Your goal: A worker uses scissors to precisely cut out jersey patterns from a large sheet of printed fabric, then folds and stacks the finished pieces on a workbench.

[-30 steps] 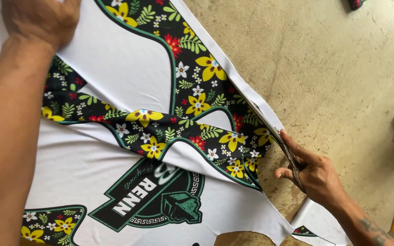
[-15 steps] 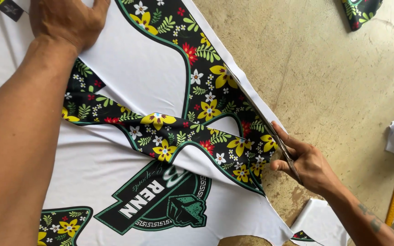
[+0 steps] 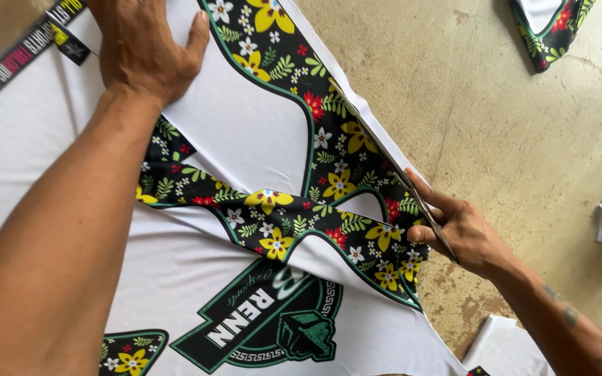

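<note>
White floral-edged fabric [image 3: 245, 139] lies under the flat-open left hand [image 3: 144, 49]; right hand [image 3: 458, 233] grips half-hidden scissors [image 3: 412, 191].

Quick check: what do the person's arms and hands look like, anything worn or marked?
Both hands are bare: no gloves, rings or watch visible. Left hand and its forearm show no sleeve. The right hand also has a bare forearm, carrying dark tattoo marks toward the elbow.

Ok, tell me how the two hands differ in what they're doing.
The left hand lies flat with spread fingers, pressing on the printed fabric; the right hand is curled around scissors. The left hand sits at the top, on the cloth; the right hand is at the fabric's edge, over the concrete floor. Both are bare and touch the same floral piece.
</note>
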